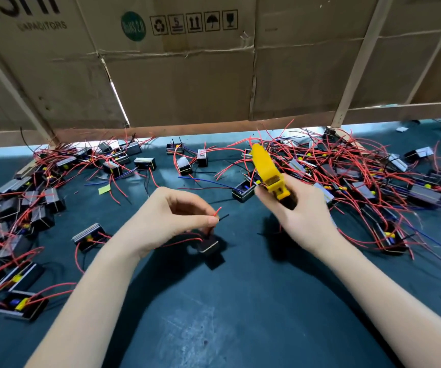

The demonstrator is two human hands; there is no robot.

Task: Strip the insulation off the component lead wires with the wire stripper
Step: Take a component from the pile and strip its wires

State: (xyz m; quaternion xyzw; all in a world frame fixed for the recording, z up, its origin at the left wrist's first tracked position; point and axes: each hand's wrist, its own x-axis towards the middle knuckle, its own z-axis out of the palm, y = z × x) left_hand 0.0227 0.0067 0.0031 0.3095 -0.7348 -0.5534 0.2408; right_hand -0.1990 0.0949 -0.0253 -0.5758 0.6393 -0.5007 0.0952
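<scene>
Over the dark green counter (227, 301), the left hand (171, 219) pinches a red lead wire (217, 211) and a black one, their small black component (210, 247) dangling beneath. The right hand (301, 208) grips the yellow wire stripper (267, 171), nose pointing away. Red-wired components (373, 168) pile beyond.

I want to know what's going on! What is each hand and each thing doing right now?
Left hand: pinches two wires.
Wires: one red, one black, tips sticking up.
Component: hangs below the wires.
Right hand: grips the stripper.
Stripper: yellow, raised, apart from the wires.
</scene>
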